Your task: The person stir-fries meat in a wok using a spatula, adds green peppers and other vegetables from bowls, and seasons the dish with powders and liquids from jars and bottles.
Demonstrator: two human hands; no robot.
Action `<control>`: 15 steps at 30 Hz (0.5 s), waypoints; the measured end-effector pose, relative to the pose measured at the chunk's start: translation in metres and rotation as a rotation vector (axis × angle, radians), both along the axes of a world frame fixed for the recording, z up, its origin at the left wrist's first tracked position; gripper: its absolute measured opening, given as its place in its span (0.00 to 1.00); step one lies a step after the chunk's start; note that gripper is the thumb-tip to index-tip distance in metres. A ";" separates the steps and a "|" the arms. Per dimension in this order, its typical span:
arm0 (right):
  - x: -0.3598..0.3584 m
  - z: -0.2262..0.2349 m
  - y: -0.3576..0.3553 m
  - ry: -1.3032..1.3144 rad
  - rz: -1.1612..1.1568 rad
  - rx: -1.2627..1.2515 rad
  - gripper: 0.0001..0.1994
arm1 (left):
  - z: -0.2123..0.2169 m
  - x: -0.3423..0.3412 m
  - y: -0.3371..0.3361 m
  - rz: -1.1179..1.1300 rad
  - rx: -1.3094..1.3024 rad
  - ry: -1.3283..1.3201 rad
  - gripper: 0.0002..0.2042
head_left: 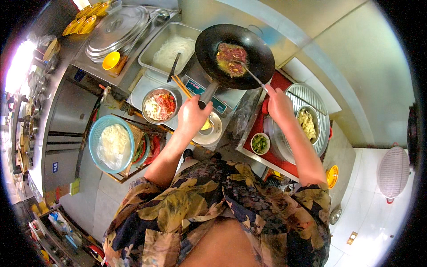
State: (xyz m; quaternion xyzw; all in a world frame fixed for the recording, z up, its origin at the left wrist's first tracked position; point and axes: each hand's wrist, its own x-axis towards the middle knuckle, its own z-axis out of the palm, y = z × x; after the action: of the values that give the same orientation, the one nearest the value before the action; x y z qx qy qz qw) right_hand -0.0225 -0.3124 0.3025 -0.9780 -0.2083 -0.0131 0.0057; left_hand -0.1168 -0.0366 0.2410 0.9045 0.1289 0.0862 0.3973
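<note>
The left hand (192, 116) grips the wok (235, 55) handle. The right hand (279, 106) holds a spatula (251, 73) in the meat (231, 58).

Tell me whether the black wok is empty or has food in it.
It has food in it. The black wok holds a reddish-brown and yellow mix at its middle, and the utensil in the right hand reaches into it.

A single view, from a wide fisheye camera worn on the person's head, looks steeply down the front of the body. The patterned shirt (222, 209) fills the lower middle, and both forearms rise from it toward the counter (147, 80) in the upper half. The wok (209, 44) sits near the top centre, fairly close. Straight edges curve toward the dark round rim, and the floor (369, 222) shows at lower right.
</note>
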 end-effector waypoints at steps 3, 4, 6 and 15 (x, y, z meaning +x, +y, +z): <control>-0.011 0.003 -0.002 0.075 -0.031 -0.057 0.22 | -0.005 0.001 -0.001 -0.002 0.005 -0.053 0.19; -0.010 0.000 -0.001 0.059 -0.022 -0.073 0.22 | -0.004 0.000 -0.002 0.001 0.006 -0.062 0.19; -0.004 -0.011 0.001 0.029 -0.009 -0.106 0.23 | -0.001 0.000 -0.003 -0.010 -0.004 -0.034 0.20; 0.034 -0.044 0.009 -0.038 -0.097 -0.079 0.21 | -0.001 -0.002 -0.004 -0.009 0.008 -0.041 0.19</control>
State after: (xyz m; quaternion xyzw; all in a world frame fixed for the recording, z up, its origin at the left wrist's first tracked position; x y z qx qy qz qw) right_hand 0.0117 -0.3037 0.2589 -0.9859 -0.1610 -0.0239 -0.0377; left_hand -0.1193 -0.0401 0.2400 0.9046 0.1164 0.1033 0.3968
